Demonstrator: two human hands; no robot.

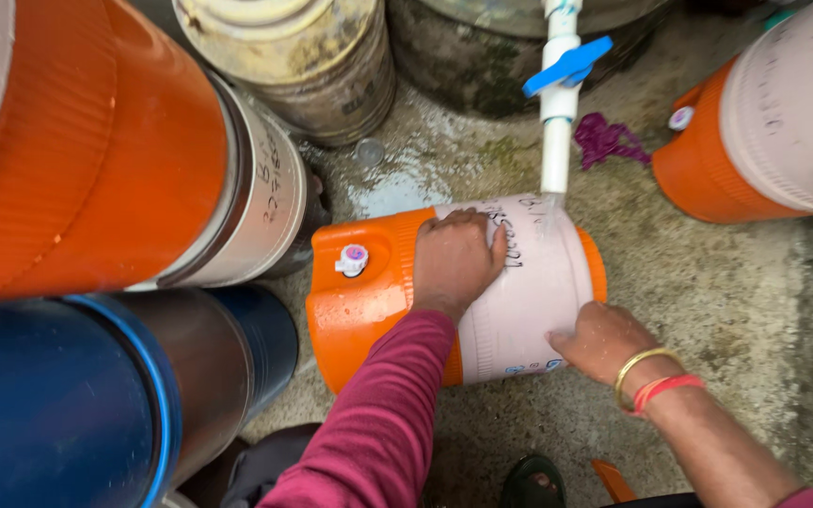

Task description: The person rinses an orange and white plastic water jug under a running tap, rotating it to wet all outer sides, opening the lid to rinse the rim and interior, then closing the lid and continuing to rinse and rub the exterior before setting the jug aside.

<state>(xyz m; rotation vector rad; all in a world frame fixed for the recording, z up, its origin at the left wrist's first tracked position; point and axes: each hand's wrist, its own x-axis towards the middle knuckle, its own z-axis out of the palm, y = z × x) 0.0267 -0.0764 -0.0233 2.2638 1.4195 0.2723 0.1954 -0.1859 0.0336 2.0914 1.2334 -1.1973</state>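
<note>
Under white tap (557,113), orange-and-white cooler (444,292), both hands

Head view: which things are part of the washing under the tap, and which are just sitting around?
In use: orange-and-white cooler lying on its side, left hand and right hand on it, white pipe with blue tap running water.

Lying about: orange drum, blue drum, second cooler, purple rag.
</note>
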